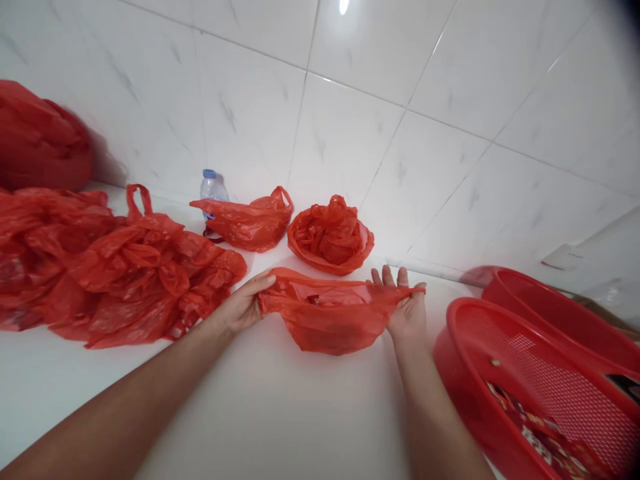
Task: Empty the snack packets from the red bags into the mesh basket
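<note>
Thin, translucent red plastic bag (335, 327), crinkled and boat-shaped, lies lengthwise left to right over the smooth white tabletop (280, 413), mouth upward. The left hand (246, 303) pinches one end; the right hand (407, 313) splays its fingers at the other (whether gripping, one cannot tell).

Fairly bright, cool white light fills the scene. A small, intense glare spot shines near top centre on the glossy marbled wall tiles (235, 87). Highlights glint on the crumpled red plastic bags (125, 267) at left; faint, soft shadows fall on the white tabletop (275, 420). Wide-angle distortion stretches the red perforated basket (575, 380) at right; the upper right corner darkens.
</note>
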{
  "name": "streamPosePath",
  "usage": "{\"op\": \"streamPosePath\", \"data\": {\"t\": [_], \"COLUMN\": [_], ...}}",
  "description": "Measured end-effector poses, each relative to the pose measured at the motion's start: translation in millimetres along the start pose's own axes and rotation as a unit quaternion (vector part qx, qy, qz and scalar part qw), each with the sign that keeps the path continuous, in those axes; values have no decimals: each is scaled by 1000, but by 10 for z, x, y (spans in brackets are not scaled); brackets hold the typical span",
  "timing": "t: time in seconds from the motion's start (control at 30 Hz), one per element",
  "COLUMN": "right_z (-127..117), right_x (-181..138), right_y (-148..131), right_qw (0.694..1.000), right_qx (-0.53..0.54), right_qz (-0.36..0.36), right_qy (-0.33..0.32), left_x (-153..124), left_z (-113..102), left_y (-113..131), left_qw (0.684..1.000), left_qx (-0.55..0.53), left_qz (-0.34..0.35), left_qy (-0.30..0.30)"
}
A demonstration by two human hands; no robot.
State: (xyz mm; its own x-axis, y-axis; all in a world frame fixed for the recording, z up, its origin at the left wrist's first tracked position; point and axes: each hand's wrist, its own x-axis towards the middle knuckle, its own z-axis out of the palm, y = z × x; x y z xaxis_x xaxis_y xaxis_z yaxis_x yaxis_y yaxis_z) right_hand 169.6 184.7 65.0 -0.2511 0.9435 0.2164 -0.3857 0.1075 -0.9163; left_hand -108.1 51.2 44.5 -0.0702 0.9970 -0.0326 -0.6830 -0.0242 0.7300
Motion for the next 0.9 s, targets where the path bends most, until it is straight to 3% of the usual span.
{"op": "streamPosePath", "data": {"t": [0.13, 0.23, 0.43, 0.6, 0.9], "right_z": [-60, -41, 141, 260, 175], "right_x": [-44, -83, -186, -251, -199], "right_y": [79, 120, 315, 428, 390], "right_qw": [999, 993, 980, 968, 984], "right_qx": [50, 92, 44, 58, 109], "right_qz": [14, 64, 152, 196, 134], "right_qy": [1, -44, -121, -146, -46], "left_x": [7, 44, 94, 79, 121], "left_z": [-36, -65, -108, -81, -128], "left_y": [12, -27, -67, -62, -186], "left_qw": [999, 996, 992, 992, 983], "left_qx": [-25, -26, -20, -18, 70], "left_qz": [36, 53, 82, 83, 122], "left_qy": [32, 61, 90, 90, 119]}}
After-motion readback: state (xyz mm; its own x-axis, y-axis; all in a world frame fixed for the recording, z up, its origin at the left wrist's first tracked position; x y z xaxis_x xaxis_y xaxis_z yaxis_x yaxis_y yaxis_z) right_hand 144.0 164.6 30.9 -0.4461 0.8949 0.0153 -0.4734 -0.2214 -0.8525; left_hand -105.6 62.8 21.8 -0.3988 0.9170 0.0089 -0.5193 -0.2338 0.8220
